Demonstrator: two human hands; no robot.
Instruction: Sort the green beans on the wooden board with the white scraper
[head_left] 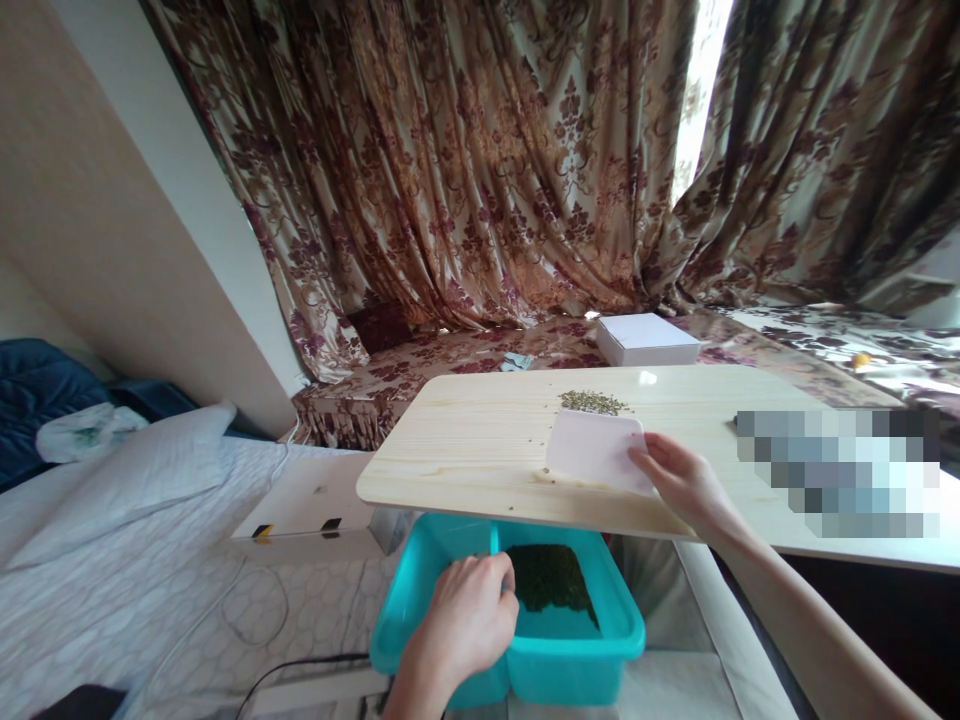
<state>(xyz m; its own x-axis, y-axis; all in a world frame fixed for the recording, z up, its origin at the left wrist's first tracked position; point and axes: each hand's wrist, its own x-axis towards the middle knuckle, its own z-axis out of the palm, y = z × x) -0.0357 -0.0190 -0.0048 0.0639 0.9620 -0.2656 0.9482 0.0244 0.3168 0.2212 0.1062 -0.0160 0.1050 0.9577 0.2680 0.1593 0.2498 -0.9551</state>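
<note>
My right hand (679, 475) grips the right edge of a thin white rectangular panel (592, 452) with rounded corners, low over the wooden tabletop (442, 440). Just past the panel's far edge lies a small heap of greenish grains (594, 402), and a few stray ones dot the wood to its left. My left hand (472, 608) hangs over the divider of a teal two-part bin (626, 635), its fingers curled together; what they hold, if anything, is hidden. Dark green grainy material (551, 578) covers part of the bin's right compartment. The left compartment is partly hidden by my hand.
A white box (649, 338) stands behind the tabletop on a flowered cover. On the bed at left are a white carton (311, 500), a pillow (135, 470) and a looped cable (255, 605). A blurred-out patch (840, 475) covers the tabletop's right end.
</note>
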